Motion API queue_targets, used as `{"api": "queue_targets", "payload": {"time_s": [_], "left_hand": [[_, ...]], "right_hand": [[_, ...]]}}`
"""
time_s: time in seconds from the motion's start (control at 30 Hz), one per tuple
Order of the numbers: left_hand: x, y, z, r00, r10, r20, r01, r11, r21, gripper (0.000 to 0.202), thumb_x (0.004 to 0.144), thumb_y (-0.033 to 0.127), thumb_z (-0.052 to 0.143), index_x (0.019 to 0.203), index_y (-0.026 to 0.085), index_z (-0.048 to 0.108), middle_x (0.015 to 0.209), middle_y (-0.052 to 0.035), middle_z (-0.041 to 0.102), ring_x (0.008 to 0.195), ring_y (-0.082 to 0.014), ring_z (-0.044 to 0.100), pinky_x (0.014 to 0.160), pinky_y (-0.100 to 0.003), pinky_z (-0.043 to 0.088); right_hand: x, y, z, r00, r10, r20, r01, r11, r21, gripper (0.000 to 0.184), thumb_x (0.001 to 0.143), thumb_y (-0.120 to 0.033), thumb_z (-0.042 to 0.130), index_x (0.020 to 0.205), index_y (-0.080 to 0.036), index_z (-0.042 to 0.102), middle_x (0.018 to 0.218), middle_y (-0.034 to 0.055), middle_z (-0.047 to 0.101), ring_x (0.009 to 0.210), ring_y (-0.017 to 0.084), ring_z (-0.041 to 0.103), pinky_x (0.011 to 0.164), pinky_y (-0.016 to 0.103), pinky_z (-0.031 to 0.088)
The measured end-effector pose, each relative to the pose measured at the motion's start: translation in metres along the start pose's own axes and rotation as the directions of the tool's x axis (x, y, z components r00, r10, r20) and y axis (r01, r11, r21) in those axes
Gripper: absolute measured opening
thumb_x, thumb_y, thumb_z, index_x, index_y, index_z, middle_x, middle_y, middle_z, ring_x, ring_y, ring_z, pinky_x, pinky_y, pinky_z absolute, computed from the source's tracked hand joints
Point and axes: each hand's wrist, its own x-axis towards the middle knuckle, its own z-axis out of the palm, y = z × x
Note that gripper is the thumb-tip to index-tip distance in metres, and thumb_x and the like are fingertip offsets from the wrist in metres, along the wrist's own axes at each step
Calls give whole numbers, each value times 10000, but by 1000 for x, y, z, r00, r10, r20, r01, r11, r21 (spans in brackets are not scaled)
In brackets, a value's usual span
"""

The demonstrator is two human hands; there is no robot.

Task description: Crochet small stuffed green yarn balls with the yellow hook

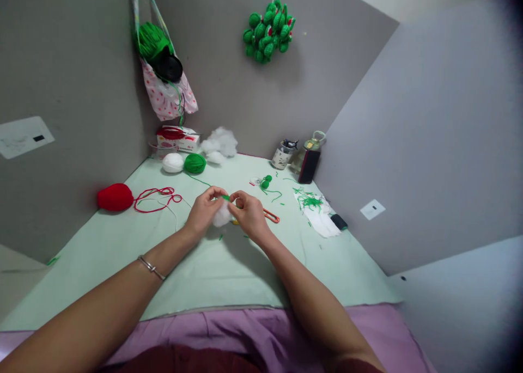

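My left hand (205,209) and my right hand (249,214) meet above the middle of the table. Between their fingertips they pinch a small green crochet piece (225,197), mostly hidden by the fingers. A tuft of white stuffing (222,215) sits just below it, between the two hands; whether it is held or lies on the table I cannot tell. Past my right hand an orange-handled tool (271,216) pokes out, its other end covered. A green yarn ball (195,163) rests farther back, its strand running toward my hands.
Left are a red yarn ball (115,197) with loose strands and a white yarn ball (172,163). More stuffing (220,144) lies at the back. Small green balls (266,182), yarn scraps (310,201), a cup (281,156) and a dark phone-like slab (309,167) stand right.
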Motion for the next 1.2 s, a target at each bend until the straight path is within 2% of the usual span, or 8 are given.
{"api": "queue_targets", "payload": {"time_s": [0.2, 0.33, 0.53, 0.67, 0.77, 0.9, 1.03, 1.2], "left_hand": [[-4, 9, -1, 993, -44, 106, 52, 996, -75, 377, 755, 429, 767, 1007, 158, 693, 886, -26, 693, 654, -149, 615, 582, -263, 461], [-3, 8, 0, 995, -44, 86, 50, 997, -61, 407, 681, 429, 822, 956, 164, 681, 880, -16, 675, 626, -138, 600, 571, -259, 442], [0, 4, 3, 998, 14, -67, -14, 1000, -6, 255, 709, 219, 792, 775, 203, 546, 740, 59, 546, 610, -108, 513, 559, -227, 415], [2, -1, 4, 992, 6, -128, -6, 1000, -1, 144, 904, 255, 724, 897, 164, 612, 860, 13, 608, 712, -126, 573, 637, -259, 503], [0, -2, 5, 995, -53, -80, 49, 998, -49, 182, 970, 330, 662, 982, 150, 631, 848, 5, 622, 649, -117, 570, 585, -259, 502], [-5, 6, 5, 996, -87, 10, 87, 989, -122, 208, 799, 297, 728, 871, 189, 566, 726, 48, 557, 584, -110, 531, 532, -229, 428], [-7, 15, 4, 993, -73, 97, 86, 987, -135, 325, 725, 385, 764, 932, 187, 609, 830, 15, 617, 658, -133, 586, 574, -242, 447], [-6, 13, 1, 992, -44, 120, 54, 995, -87, 422, 654, 386, 842, 960, 187, 629, 915, 7, 631, 684, -133, 601, 612, -253, 466]], "right_hand": [[7, 7, -10, 999, 37, -24, -37, 999, 23, 99, 710, -314, 590, 707, -222, 556, 519, -98, 345, 526, 107, 286, 550, 266, 223], [8, 7, -18, 995, 49, 92, -57, 994, 91, 135, 733, -350, 564, 731, -215, 564, 531, -94, 349, 508, 103, 304, 521, 257, 258], [-5, -11, -13, 977, 10, 214, -37, 991, 125, 168, 707, -276, 498, 843, -211, 571, 565, -95, 362, 510, 103, 321, 505, 245, 273], [-8, -13, -6, 985, -34, 171, 22, 997, 71, 167, 701, -251, 528, 862, -222, 565, 581, -104, 336, 545, 108, 319, 548, 244, 283], [-5, -8, -6, 994, -53, 97, 54, 999, -6, 95, 726, -262, 562, 810, -224, 587, 578, -95, 351, 570, 116, 328, 587, 256, 270], [0, -3, -11, 998, -53, 35, 55, 996, -71, 66, 726, -279, 613, 766, -227, 623, 559, -89, 361, 571, 121, 334, 605, 269, 252], [4, 4, -16, 999, -12, -36, 9, 998, -66, 71, 717, -291, 618, 729, -223, 599, 567, -78, 386, 584, 124, 357, 595, 267, 256], [7, 8, -20, 998, 43, 48, -45, 998, 38, 139, 745, -344, 575, 740, -207, 592, 541, -78, 393, 519, 107, 327, 527, 255, 270]]}}
